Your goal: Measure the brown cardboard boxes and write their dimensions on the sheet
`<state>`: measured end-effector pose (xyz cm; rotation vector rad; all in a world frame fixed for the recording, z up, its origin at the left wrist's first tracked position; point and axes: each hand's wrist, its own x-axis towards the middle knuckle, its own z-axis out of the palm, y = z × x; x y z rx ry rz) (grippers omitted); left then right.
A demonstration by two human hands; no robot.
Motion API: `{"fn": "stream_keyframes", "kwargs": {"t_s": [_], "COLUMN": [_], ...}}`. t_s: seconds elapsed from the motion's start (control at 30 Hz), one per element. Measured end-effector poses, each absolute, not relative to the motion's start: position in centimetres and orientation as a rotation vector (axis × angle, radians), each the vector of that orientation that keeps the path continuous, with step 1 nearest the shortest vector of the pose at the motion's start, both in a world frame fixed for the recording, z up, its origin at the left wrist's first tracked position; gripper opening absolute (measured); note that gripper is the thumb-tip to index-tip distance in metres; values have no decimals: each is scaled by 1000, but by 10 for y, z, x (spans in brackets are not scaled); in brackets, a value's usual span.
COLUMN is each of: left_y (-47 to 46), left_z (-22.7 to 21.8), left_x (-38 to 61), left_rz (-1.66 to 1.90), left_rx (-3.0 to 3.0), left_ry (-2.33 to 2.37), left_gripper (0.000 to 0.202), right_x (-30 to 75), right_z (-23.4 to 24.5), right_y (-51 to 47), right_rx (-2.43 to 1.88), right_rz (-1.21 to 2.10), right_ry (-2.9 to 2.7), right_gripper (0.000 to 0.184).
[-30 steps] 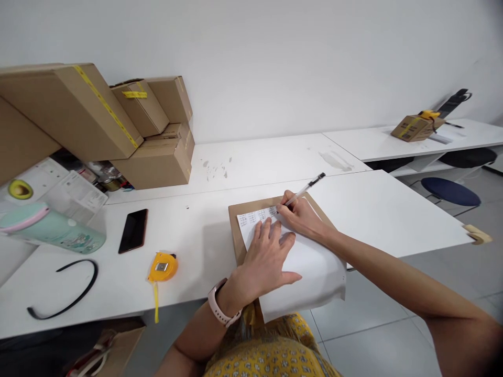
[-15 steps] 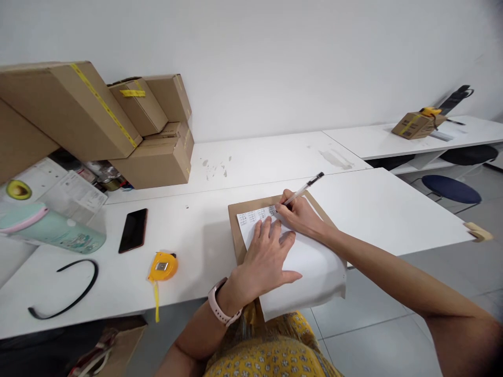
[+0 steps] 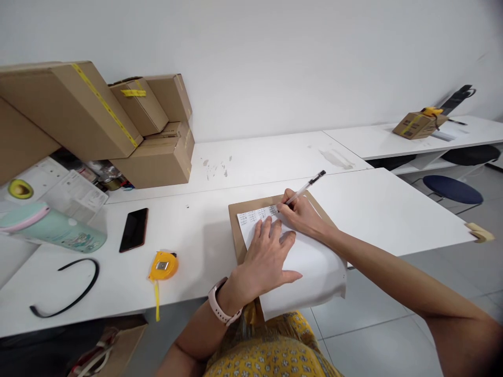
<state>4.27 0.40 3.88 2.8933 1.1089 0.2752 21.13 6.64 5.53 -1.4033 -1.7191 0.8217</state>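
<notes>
A white sheet of paper lies over a flat piece of brown cardboard at the table's front edge, its lower end hanging over. Rows of small dark handwriting fill its top part. My right hand is closed around a clear pen with a black end, the tip down at the writing. Spread flat on the paper, my left hand holds nothing; its fingertips lie just below the written rows. A pink watch band circles the left wrist.
On the white table are an orange tape measure, a phone, a black curved band and a mint bottle. Cardboard boxes are stacked at the back left. A blue stool stands at right.
The pen and my right hand have shifted very slightly to the right along the writing. My left hand and the paper stay in place.
</notes>
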Motion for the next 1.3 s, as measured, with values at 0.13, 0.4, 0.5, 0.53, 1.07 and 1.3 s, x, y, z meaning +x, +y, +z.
{"fn": "stream_keyframes", "kwargs": {"t_s": [0.13, 0.4, 0.5, 0.53, 1.07, 1.3], "left_y": [4, 4, 4, 4, 4, 4], "left_z": [39, 37, 37, 37, 35, 35], "left_x": [42, 42, 42, 42, 43, 42], "left_rz": [285, 316, 313, 311, 324, 318], "left_rx": [2890, 2875, 2868, 2867, 2860, 2867], "left_ry": [1110, 1111, 1104, 1101, 1100, 1103], "left_gripper": [89, 88, 88, 88, 89, 89], "right_x": [211, 210, 210, 210, 210, 209], "right_z": [56, 54, 55, 55, 56, 57], "right_y": [66, 66, 65, 65, 65, 63], "right_rx": [-1415, -1394, -1416, -1426, -1440, -1452], "right_rz": [800, 835, 825, 813, 768, 771], "right_ry": [-1720, -1711, -1712, -1709, -1737, -1723], "right_gripper": [17, 17, 17, 17, 17, 16]}}
